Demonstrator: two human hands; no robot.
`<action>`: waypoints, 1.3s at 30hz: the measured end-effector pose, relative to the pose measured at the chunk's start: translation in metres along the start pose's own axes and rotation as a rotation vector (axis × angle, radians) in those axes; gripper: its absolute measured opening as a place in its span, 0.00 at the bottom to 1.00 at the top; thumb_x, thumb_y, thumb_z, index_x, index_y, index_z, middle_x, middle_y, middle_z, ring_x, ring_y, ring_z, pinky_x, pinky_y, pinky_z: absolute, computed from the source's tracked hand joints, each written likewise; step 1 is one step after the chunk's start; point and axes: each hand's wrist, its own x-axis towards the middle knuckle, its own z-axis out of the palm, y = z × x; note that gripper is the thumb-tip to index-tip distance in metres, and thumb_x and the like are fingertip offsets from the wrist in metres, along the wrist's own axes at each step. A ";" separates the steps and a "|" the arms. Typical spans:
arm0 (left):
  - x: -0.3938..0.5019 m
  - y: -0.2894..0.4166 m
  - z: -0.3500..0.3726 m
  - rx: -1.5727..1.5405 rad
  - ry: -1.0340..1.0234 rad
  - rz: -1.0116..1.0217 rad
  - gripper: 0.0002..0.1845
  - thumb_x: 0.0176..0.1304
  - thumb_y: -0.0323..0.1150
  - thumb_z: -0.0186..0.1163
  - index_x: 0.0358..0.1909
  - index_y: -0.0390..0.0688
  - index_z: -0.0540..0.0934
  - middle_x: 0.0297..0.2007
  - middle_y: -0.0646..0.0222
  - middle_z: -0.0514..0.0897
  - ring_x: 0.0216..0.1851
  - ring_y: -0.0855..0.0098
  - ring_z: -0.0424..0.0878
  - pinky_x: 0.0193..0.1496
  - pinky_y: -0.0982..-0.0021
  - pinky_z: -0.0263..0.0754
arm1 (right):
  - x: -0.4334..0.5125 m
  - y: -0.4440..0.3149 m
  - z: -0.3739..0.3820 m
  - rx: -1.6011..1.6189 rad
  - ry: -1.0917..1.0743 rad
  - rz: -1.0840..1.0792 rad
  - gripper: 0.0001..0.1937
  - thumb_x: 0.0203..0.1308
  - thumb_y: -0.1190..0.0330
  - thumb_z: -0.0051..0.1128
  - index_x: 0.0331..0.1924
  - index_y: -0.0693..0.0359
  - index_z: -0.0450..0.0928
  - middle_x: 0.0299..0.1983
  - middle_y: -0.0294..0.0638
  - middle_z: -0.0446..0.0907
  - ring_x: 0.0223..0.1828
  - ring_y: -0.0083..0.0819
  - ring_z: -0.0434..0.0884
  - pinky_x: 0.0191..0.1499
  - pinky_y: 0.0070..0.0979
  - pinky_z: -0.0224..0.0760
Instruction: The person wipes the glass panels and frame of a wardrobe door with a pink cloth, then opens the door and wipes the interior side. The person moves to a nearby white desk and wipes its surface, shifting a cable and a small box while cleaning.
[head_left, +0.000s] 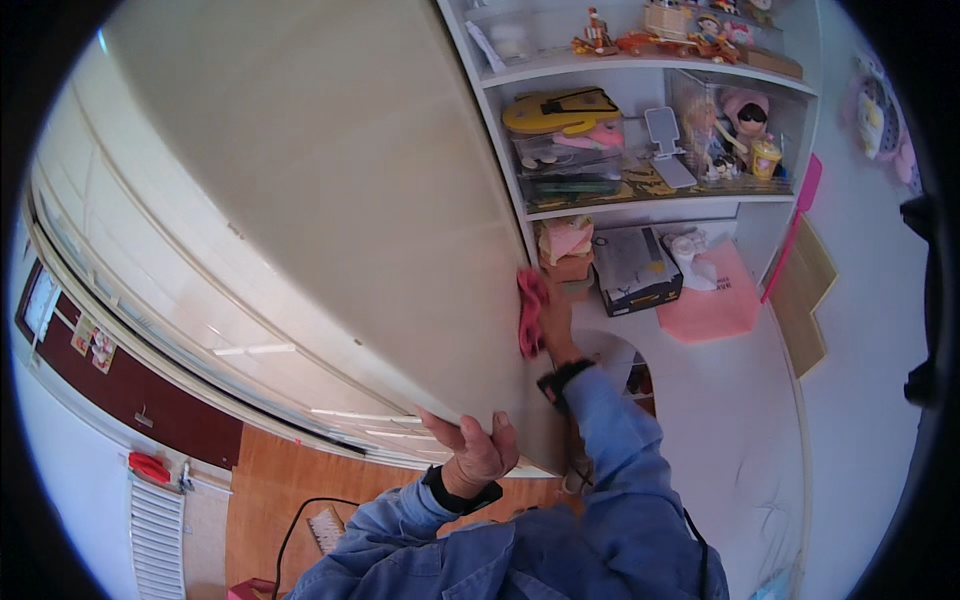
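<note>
A pink cloth (530, 313) is pressed by my right hand (556, 319) against the cream side panel (360, 195) of a tall wardrobe, close to where it meets the shelf unit. The outline of the cloth is slightly blurred. Lower down, my left hand (478, 451) rests at the panel's front edge with its fingers apart and no loose object in it. Dark bands circle both wrists, below the blue sleeves.
Right of the panel stands a white shelf unit (645, 73) holding toys and clear boxes. On the white desktop (739, 420) lie a black box (637, 270) and a pink sheet (712, 300). A pink fly swatter (795, 225) leans nearby. A black cable (289, 532) crosses the wooden floor (262, 480).
</note>
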 end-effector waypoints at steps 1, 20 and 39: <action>-0.001 -0.001 0.000 0.021 -0.005 0.012 0.48 0.62 0.18 0.55 0.83 0.46 0.48 0.77 0.26 0.33 0.76 0.27 0.47 0.72 0.34 0.52 | -0.028 0.007 -0.002 0.034 0.006 -0.009 0.24 0.67 0.74 0.58 0.67 0.57 0.75 0.61 0.52 0.78 0.63 0.47 0.77 0.66 0.37 0.70; 0.001 0.001 0.000 0.032 0.006 0.044 0.47 0.62 0.17 0.54 0.83 0.43 0.48 0.77 0.25 0.31 0.78 0.25 0.42 0.73 0.31 0.48 | 0.104 -0.216 -0.033 0.333 0.061 -0.858 0.30 0.53 0.85 0.59 0.64 0.60 0.78 0.62 0.48 0.79 0.67 0.50 0.75 0.69 0.38 0.68; 0.003 0.001 0.001 -0.007 -0.036 -0.052 0.49 0.66 0.23 0.50 0.83 0.45 0.33 0.79 0.43 0.44 0.76 0.48 0.56 0.75 0.46 0.57 | -0.030 -0.137 -0.036 0.205 0.098 -0.840 0.26 0.57 0.76 0.60 0.63 0.54 0.80 0.59 0.50 0.79 0.61 0.51 0.79 0.64 0.42 0.73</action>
